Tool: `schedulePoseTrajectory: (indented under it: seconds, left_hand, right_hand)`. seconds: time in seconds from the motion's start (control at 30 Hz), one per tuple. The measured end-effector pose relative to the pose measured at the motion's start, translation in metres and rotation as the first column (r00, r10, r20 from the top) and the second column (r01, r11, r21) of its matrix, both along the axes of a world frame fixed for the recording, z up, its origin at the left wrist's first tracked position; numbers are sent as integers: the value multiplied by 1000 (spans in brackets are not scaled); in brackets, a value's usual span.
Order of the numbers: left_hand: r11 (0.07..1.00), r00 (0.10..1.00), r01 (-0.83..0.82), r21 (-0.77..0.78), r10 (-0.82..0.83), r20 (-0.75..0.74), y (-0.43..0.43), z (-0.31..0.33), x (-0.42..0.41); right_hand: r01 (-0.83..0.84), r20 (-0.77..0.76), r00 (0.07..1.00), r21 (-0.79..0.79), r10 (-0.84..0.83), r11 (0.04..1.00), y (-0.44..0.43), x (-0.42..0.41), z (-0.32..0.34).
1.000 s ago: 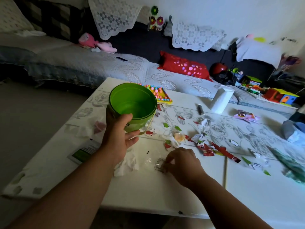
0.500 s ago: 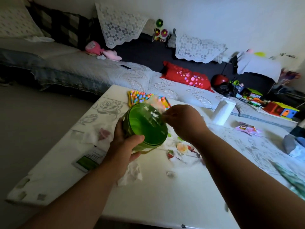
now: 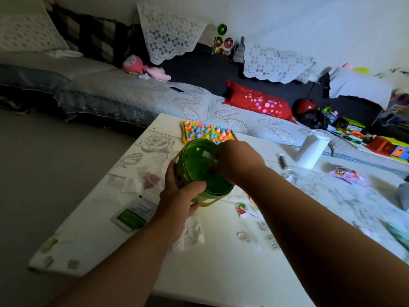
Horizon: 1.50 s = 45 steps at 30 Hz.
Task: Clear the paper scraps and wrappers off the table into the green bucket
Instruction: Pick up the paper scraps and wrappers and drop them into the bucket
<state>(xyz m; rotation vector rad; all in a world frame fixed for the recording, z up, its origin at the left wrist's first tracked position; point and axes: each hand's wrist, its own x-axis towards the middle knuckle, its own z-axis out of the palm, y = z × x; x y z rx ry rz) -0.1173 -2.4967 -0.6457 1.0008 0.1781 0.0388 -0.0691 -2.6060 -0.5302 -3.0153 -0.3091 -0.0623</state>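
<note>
The green bucket [image 3: 199, 173] is tilted with its mouth towards me, just above the white table [image 3: 221, 273]. My left hand [image 3: 177, 196] grips its near side with the thumb on the rim. My right hand [image 3: 236, 162] is over the mouth, its fingers dipping inside; what they hold is hidden. A pale scrap lies inside the bucket. On the table lie a white tissue [image 3: 190, 231], a red and green scrap [image 3: 241, 209], a clear wrapper bit [image 3: 243, 235], a green sachet [image 3: 135, 213] and a pink wrapper [image 3: 345, 173].
A colourful beaded mat [image 3: 205, 131] lies just behind the bucket. A white box [image 3: 312, 149] and a small dark object [image 3: 282, 160] stand at the table's far side. A sofa with a red cushion [image 3: 259, 103] runs behind the table; toys [image 3: 387, 147] are piled at the right.
My right hand picked a clear wrapper off the table, carried it up to the bucket and now reaches into its mouth. My left hand tilted the bucket further towards me.
</note>
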Motion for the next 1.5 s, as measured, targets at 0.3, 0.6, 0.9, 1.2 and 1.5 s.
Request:
schedulePoseTrajectory:
  seconds: [0.3, 0.6, 0.9, 1.2, 1.5]
  left_hand:
    - [999, 1000, -5, 33, 4, 22, -4, -2, 1]
    - [986, 995, 73, 150, -81, 50, -15, 2, -7]
    - [993, 998, 9, 114, -16, 61, -13, 1, 1]
    - [994, 998, 26, 109, -31, 46, -18, 3, -4]
    - [995, 999, 10, 98, -13, 32, -18, 0, -2]
  right_hand:
    - [-193, 53, 980, 60, 190, 979, -25, -23, 1]
    - [-138, -188, 976, -151, 108, 979, 3, 0, -21]
    - [-38, 126, 992, 208, 12, 977, -46, -25, 7]
    - [277, -380, 873, -125, -304, 953, -134, -59, -70]
    - [353, -312, 884, -36, -347, 935, -147, -58, -92]
